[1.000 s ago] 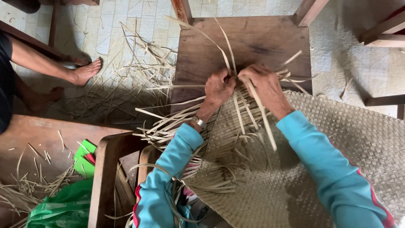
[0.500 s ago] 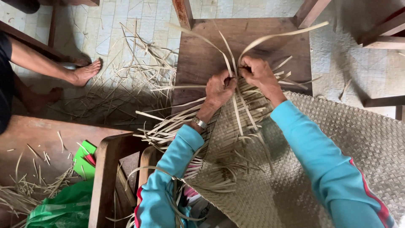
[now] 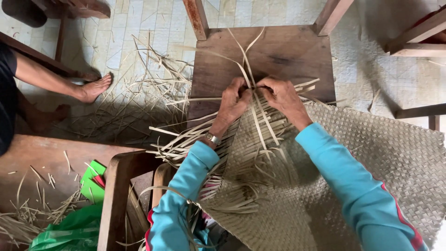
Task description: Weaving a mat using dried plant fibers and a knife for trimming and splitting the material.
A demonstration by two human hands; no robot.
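Note:
A half-woven straw mat point(image 3: 371, 158) lies across my lap and onto a wooden chair seat point(image 3: 278, 53). Loose pale straw strips point(image 3: 186, 144) stick out of its unfinished left edge. My left hand point(image 3: 233, 103) pinches several upright strips at the mat's far corner. My right hand point(image 3: 278, 95) sits right beside it, fingers closed on the same bunch of strips, which curve up over the chair seat. Both arms wear light blue sleeves, and a watch is on my left wrist.
Straw scraps point(image 3: 139, 93) litter the tiled floor at left. Another person's bare foot point(image 3: 93, 88) and leg rest there. A wooden bench point(image 3: 42, 162) with scraps, a green bag point(image 3: 69, 227) and a chair arm point(image 3: 116, 195) are at lower left. More chair legs stand at right.
My right hand has drawn in towards my left one. The long strip that arched out to the right is now pulled in and stands between both hands.

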